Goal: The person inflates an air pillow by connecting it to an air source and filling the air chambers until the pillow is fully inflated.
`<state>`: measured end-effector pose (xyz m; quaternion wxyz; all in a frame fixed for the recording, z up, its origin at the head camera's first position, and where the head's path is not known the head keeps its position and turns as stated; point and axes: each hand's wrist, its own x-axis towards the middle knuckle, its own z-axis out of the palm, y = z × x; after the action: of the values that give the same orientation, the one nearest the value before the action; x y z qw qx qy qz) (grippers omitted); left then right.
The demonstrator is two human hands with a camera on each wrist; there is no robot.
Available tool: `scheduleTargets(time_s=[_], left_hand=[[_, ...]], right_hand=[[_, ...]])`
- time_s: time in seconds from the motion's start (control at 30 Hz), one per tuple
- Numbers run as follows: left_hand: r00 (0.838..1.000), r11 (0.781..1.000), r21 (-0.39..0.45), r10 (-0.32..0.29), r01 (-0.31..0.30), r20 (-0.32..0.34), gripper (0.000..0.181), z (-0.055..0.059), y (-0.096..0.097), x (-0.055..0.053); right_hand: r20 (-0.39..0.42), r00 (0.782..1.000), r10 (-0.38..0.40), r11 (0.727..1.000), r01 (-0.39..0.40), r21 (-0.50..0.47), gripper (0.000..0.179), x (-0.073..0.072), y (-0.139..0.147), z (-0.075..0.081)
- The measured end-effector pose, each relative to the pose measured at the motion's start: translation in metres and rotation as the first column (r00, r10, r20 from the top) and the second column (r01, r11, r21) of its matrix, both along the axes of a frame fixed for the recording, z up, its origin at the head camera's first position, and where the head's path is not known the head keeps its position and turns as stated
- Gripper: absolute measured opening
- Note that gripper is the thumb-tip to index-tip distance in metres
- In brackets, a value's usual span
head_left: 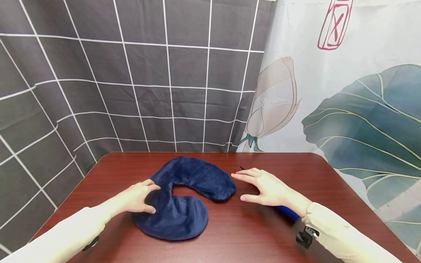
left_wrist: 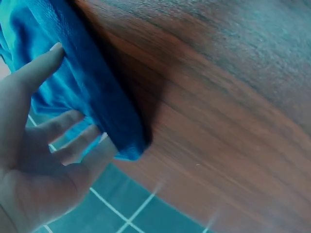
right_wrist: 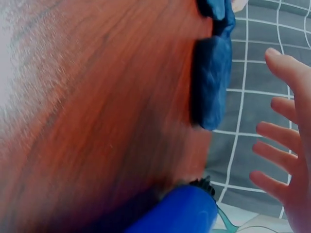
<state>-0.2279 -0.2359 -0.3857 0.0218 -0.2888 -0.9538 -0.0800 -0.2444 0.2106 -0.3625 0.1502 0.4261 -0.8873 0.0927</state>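
Observation:
A navy plush U-shaped neck pillow point(head_left: 197, 177) lies flat on the table, its opening facing right. My left hand point(head_left: 139, 197) is at the pillow's left bend, thumb and fingers spread loosely over its edge. In the left wrist view the fingertips of that hand point(left_wrist: 53, 155) are right at the pillow's side point(left_wrist: 104, 92). To the right of the pillow my right hand point(head_left: 264, 186) hovers with spread fingers, holding nothing. Beneath its forearm lies a blue cylindrical object point(head_left: 289, 213), mostly hidden; the right wrist view shows its rounded blue body point(right_wrist: 180, 211) with a black ridged end point(right_wrist: 204, 184).
The reddish-brown wooden table point(head_left: 236, 233) has rounded far corners. Behind it hangs a dark grey curtain point(head_left: 148, 65) with a white grid, and at the right a white curtain with leaf and flower prints point(head_left: 368, 120). A small black tip point(head_left: 242, 168) shows beyond my right hand.

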Motion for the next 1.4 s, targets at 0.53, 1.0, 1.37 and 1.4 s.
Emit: scheduleTargets(time_s=[0.53, 1.0, 1.37, 1.4], left_hand=[[0.974, 0.980, -0.060, 0.178, -0.188, -0.137, 0.062, -0.002, 0.018, 0.020], [0.961, 0.968, -0.067, 0.229, -0.241, -0.153, 0.062, -0.004, 0.034, 0.023], [0.961, 0.972, -0.021, 0.230, -0.235, -0.153, 0.063, -0.009, 0.038, 0.023], [0.965, 0.975, -0.021, 0.218, -0.223, -0.146, 0.062, -0.008, 0.036, 0.021]], right_hand=[[-0.002, 1.000, -0.008, 1.000, 0.008, -0.031, 0.057, 0.008, -0.008, -0.012], [0.091, 0.990, -0.112, 0.994, 0.113, -0.002, 0.058, 0.025, -0.020, -0.019], [0.099, 0.990, -0.105, 0.993, 0.109, -0.038, 0.054, 0.033, -0.024, -0.022], [0.091, 0.991, -0.103, 0.993, 0.107, -0.040, 0.054, 0.033, -0.024, -0.023]])
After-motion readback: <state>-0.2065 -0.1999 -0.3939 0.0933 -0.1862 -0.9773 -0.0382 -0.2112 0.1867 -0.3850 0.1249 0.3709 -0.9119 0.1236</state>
